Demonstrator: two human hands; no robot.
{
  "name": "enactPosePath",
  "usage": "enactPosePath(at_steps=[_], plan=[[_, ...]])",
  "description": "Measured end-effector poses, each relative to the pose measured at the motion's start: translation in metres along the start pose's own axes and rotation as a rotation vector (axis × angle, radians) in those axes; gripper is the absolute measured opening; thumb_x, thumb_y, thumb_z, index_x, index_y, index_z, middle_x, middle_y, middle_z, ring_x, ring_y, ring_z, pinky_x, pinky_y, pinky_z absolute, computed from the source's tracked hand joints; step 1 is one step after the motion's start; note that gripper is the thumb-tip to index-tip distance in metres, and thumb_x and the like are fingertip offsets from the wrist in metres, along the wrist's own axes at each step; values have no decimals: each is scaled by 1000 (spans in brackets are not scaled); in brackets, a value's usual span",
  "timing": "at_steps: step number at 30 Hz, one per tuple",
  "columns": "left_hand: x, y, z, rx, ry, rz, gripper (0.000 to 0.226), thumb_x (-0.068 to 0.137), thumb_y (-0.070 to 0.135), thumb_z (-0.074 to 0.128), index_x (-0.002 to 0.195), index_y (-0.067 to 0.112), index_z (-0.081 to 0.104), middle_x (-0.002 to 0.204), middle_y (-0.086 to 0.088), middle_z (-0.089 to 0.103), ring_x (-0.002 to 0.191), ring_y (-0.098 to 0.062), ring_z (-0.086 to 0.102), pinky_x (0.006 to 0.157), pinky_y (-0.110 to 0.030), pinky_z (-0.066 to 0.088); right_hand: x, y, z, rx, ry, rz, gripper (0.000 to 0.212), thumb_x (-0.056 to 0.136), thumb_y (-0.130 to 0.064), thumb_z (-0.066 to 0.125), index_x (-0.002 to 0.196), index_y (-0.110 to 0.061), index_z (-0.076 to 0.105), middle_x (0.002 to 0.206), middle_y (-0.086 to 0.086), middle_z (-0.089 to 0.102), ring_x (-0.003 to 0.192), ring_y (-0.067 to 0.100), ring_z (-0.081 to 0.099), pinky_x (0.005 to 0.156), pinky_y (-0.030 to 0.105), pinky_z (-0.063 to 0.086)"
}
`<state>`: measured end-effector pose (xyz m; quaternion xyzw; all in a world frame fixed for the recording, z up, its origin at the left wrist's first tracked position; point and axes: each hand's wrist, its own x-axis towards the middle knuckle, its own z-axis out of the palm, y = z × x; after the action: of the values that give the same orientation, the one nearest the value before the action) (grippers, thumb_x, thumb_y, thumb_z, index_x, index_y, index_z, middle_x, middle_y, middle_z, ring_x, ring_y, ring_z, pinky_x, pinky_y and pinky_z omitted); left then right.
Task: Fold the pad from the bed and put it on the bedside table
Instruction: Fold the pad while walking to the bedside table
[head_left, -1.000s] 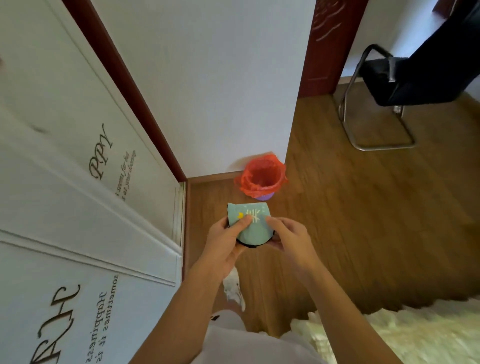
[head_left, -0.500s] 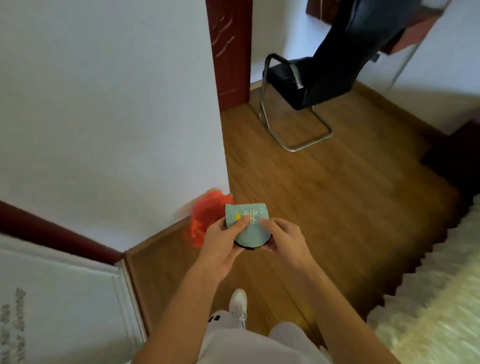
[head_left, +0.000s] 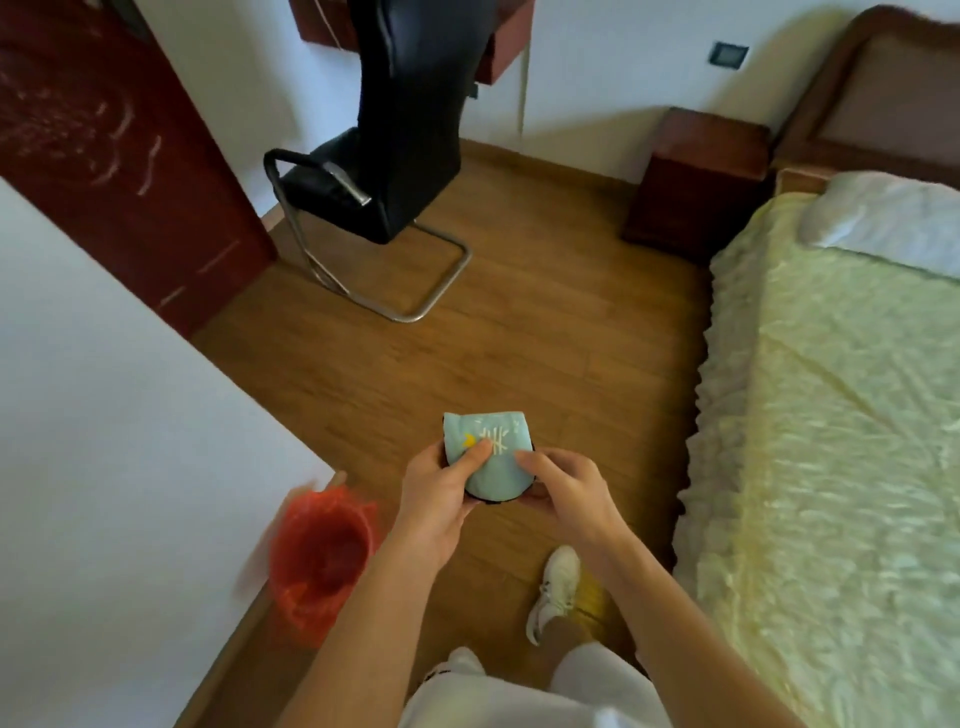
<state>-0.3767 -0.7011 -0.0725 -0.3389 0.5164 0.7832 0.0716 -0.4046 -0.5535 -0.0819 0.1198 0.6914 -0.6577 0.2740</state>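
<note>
A small folded pad (head_left: 491, 457), pale teal with a white and yellow print and a dark underside, is held in front of me above the wooden floor. My left hand (head_left: 441, 488) grips its left side with the thumb on top. My right hand (head_left: 563, 486) holds its right edge from below and the side. The dark red bedside table (head_left: 698, 171) stands far ahead on the right, against the wall beside the bed (head_left: 841, 415) with its pale yellow cover.
A black cantilever chair (head_left: 384, 156) stands ahead on the left. A bin with a red bag (head_left: 322, 556) sits by the white wall corner at my lower left. A dark red door (head_left: 119, 171) is at the far left. A white pillow (head_left: 893, 218) lies at the bed's head.
The view has swung right, away from the white wardrobe and wall, bringing the bed and bedside table into sight. Both hands keep the same hold on the folded pad.
</note>
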Motion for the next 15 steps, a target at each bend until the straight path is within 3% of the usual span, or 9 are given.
enactPosePath(at_steps=[4, 8, 11, 15], plan=[[39, 12, 53, 76, -79, -15, 17, 88, 15, 71, 105, 16, 68, 107, -9, 74, 101, -23, 70, 79, -37, 59, 32, -14, -39, 46, 79, -22, 11, 93, -30, 66, 89, -21, 71, 102, 10, 78, 100, 24, 75, 91, 44, 61], [89, 28, 125, 140, -124, -31, 23, 88, 15, 71, 110, 12, 68, 108, -10, 74, 100, -24, 70, 73, -35, 59, 79, -42, -92, 100, 141, -27, 14, 93, -32, 66, 92, -20, 71, 102, 8, 77, 97, 21, 75, 87, 40, 63], [129, 43, 190, 156, -142, -36, 29, 87, 16, 72, 115, 9, 66, 110, -12, 73, 102, -27, 69, 78, -38, 60, 121, -77, -145, 148, 174, -55, 17, 93, -32, 66, 94, -16, 72, 102, 7, 77, 94, 18, 75, 77, 30, 64], [174, 65, 278, 178, -154, -30, 25, 86, 16, 72, 110, 10, 68, 107, -12, 74, 100, -27, 70, 81, -41, 59, 170, -124, -215, 160, 223, -59, 20, 93, -35, 66, 95, -16, 73, 101, 7, 77, 96, 19, 75, 76, 28, 63]])
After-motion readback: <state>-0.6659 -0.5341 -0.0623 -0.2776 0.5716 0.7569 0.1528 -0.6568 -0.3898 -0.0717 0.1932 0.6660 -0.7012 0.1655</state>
